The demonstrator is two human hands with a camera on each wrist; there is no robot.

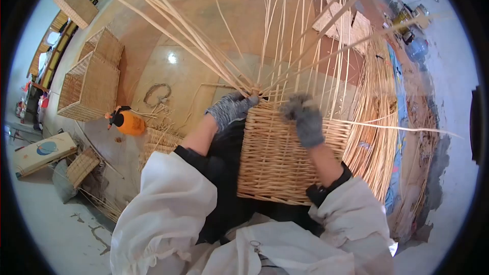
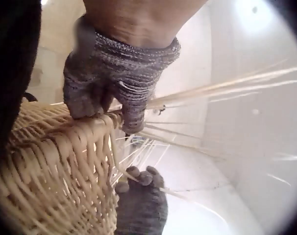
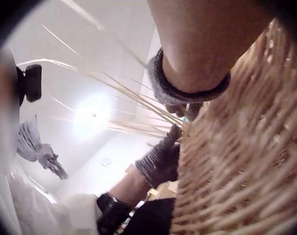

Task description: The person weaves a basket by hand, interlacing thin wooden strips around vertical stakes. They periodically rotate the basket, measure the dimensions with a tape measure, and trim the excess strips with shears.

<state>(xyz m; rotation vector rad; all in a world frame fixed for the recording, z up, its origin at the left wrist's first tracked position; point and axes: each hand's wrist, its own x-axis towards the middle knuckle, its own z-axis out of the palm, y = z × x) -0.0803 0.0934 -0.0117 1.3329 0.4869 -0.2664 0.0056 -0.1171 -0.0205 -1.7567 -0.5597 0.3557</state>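
Observation:
A woven wicker basket (image 1: 285, 165) lies against the person's lap, with long uncut willow rods (image 1: 191, 33) fanning out from its far edge. At its left corner the gloved left hand (image 1: 232, 109) grips the rim, thumb on one side and fingers on the other, beside the rods' base. The right hand (image 1: 305, 122), also gloved in grey, is over the far edge. In the left wrist view the right hand's curled fingers pinch a thin willow rod (image 2: 187, 197) that comes off the rim. The left hand (image 3: 160, 161) appears beyond the basket wall in the right wrist view.
Long loose rods (image 1: 374, 137) lie in a thick bundle at the right. On the left are an orange spray bottle (image 1: 131, 122), finished wicker baskets (image 1: 91, 89) and a coiled strand (image 1: 155, 94) on the floor. A white box (image 1: 46, 152) stands near the wall.

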